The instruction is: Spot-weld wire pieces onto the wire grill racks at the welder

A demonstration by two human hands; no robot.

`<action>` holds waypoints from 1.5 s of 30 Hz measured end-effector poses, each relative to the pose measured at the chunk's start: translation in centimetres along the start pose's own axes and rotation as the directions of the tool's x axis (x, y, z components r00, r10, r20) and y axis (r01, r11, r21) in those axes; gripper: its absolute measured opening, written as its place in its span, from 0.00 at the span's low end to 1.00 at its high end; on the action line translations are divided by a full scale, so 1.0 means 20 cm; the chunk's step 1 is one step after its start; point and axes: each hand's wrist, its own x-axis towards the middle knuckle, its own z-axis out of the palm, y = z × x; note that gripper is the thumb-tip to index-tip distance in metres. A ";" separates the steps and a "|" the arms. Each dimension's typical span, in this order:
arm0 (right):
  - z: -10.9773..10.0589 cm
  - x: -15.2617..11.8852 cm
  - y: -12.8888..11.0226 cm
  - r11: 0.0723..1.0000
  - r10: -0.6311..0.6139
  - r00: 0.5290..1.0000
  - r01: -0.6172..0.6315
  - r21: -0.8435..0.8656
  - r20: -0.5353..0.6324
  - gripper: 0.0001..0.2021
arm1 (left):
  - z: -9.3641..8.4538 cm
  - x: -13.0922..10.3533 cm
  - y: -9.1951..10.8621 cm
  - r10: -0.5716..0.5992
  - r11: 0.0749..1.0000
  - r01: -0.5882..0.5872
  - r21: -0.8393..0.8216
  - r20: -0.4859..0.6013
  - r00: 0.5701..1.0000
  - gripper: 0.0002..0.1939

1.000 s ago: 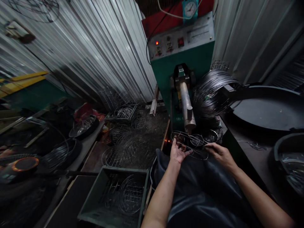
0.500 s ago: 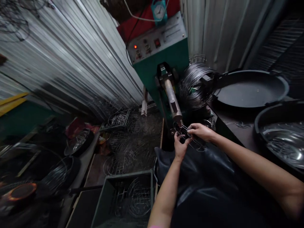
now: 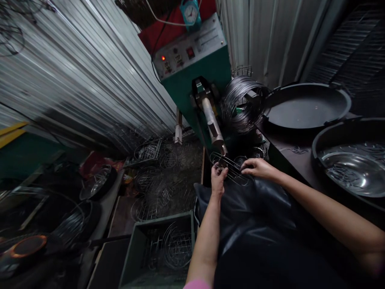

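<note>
A small rounded wire rack [image 3: 233, 171] with several parallel bars lies between my hands, just under the tip of a spot welder's metal arm [image 3: 213, 126]. My left hand [image 3: 218, 180] pinches its left edge between thumb and fingers. At the right edge, the closed fingertips of my right hand [image 3: 259, 168] grip the rack too; whether a small wire piece is also between them is too small to tell. The lower part of the welder is in shadow behind the rack.
The welder's green cabinet [image 3: 195, 74] has a lit red lamp. A wire coil [image 3: 242, 104] hangs beside it. Black pans [image 3: 306, 106] stand on the right, one with a metal bowl [image 3: 355, 174] of wire pieces. A crate [image 3: 132, 251] at lower left holds wire racks.
My hands have moved apart, the left one leftward, and the rack shows more fully between them. The whole view has shifted slightly.
</note>
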 end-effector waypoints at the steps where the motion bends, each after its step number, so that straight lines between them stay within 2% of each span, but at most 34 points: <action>1: 0.01 -0.01 0.01 0.999 -0.017 1.000 0.016 -0.037 -0.013 0.06 | 0.00 0.00 0.01 -0.010 1.000 0.010 0.004 -0.015 1.000 0.31; 3: 0.02 0.00 0.02 0.993 -0.053 0.998 0.049 -0.108 -0.031 0.06 | -0.01 0.00 0.02 -0.026 1.000 0.027 0.010 -0.048 0.999 0.32; 8: 0.04 0.05 0.00 0.963 -0.109 0.994 0.108 -0.248 0.009 0.07 | -0.02 0.01 0.04 -0.075 0.997 0.076 0.010 -0.074 0.994 0.30; 13: 0.06 0.07 -0.04 0.946 -0.140 0.990 0.142 -0.290 0.027 0.09 | -0.04 0.02 0.05 -0.099 0.995 0.099 -0.004 -0.083 0.992 0.26; 18: 0.07 0.09 -0.04 0.971 -0.138 0.990 0.141 -0.194 0.030 0.09 | -0.03 0.02 0.06 -0.114 0.993 0.113 -0.011 -0.099 0.989 0.26; 25: 0.08 0.10 0.04 0.986 -0.152 0.988 0.152 -0.064 0.001 0.09 | -0.02 0.02 0.06 -0.081 0.996 0.077 -0.036 -0.115 0.990 0.31; 30: 0.11 0.06 0.12 0.980 -0.197 0.978 0.196 -0.022 -0.068 0.12 | -0.01 0.03 0.02 0.015 0.999 -0.020 -0.045 -0.103 0.995 0.31; 36: 0.15 -0.01 0.24 0.979 -0.160 0.963 0.183 0.090 -0.216 0.17 | 0.04 0.05 -0.02 0.154 0.988 -0.154 -0.002 -0.091 0.984 0.30; 40: 0.15 -0.02 0.30 0.977 -0.130 0.960 0.167 0.135 -0.247 0.19 | 0.07 0.07 -0.04 0.207 0.977 -0.204 0.069 -0.041 0.978 0.30; 45: 0.15 0.01 0.33 0.975 -0.111 0.958 0.157 0.160 -0.266 0.22 | 0.07 0.09 -0.05 0.241 0.962 -0.232 0.145 -0.045 0.970 0.30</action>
